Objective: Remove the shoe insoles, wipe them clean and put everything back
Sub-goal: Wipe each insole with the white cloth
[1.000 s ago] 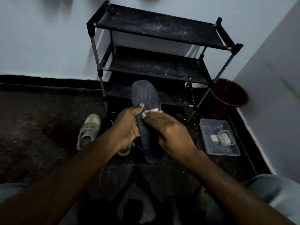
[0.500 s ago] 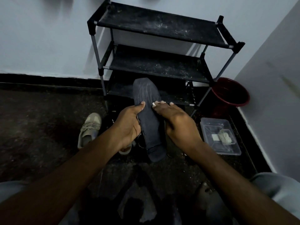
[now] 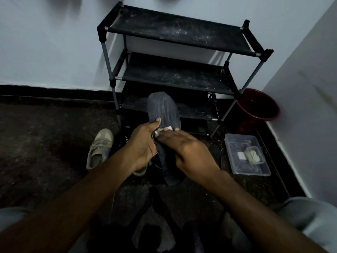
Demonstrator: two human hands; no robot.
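Left hand (image 3: 144, 147) grip closed around the dark insole (image 3: 164, 114), thumb on its edge, holding it upright over the floor in front of the shoe rack (image 3: 175, 73). Right hand (image 3: 189, 148) lies flat across the insole face, fingers pressing a small white wipe (image 3: 168, 128) onto it. Beige shoe (image 3: 99, 147) on the floor to the left. Clear tray (image 3: 246, 156) and red bucket (image 3: 259, 105) to the right.

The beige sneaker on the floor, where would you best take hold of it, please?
Take the beige sneaker at its open collar, the near end, coming from above with the left hand. It lies flat, toe toward the shoe rack, laces up, so the opening's rim offers a grip.
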